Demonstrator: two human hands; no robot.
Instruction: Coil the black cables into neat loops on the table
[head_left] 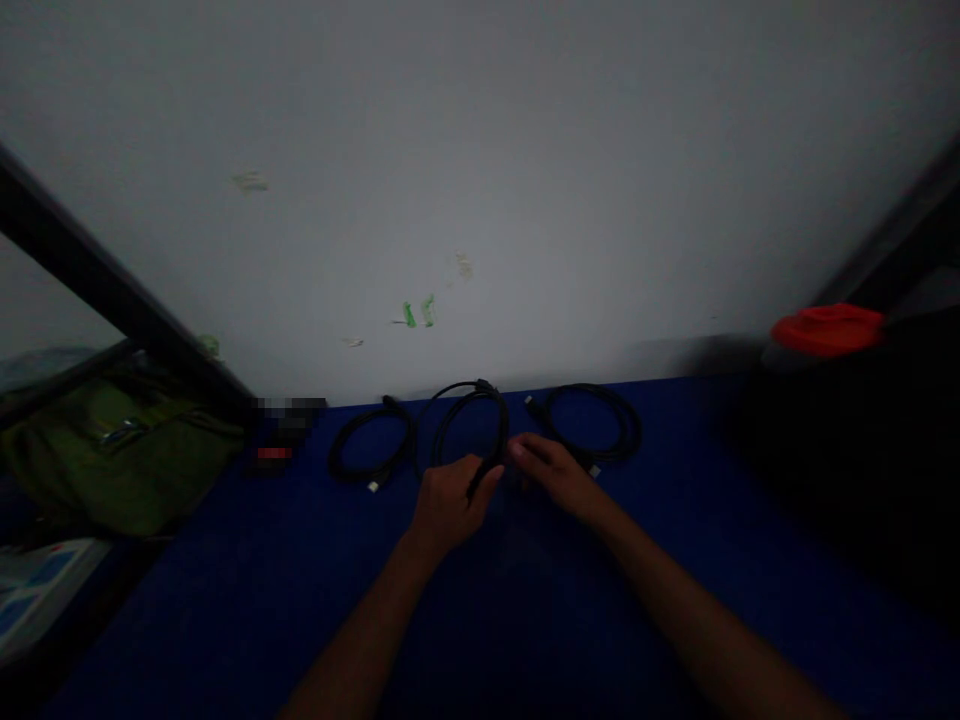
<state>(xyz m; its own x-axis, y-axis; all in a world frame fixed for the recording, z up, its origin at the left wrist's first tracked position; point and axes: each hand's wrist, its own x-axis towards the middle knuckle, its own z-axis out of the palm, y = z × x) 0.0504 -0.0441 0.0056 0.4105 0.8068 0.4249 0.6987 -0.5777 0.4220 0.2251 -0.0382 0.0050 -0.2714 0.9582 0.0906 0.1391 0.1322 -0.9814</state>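
Near the middle of the blue surface, my left hand (450,500) is closed around part of a looped black cable (504,415), which rises in a ring beyond the fingers. Just to its right is my right hand (555,475), its fingers bent together close beside that cable; whatever they pinch is too dark to make out. A coiled black USB cable (334,450) lies on the left, its pale plug facing me. Another coiled black cable (634,425) rests behind my right hand, with light plug ends showing.
A pale wall (570,220) with tape scraps rises behind the blue tabletop (480,620). On the left are a green bag (142,435) and a small dark item (296,425). An orange-red lid (829,330) tops a container beside a large dark shape on the right.
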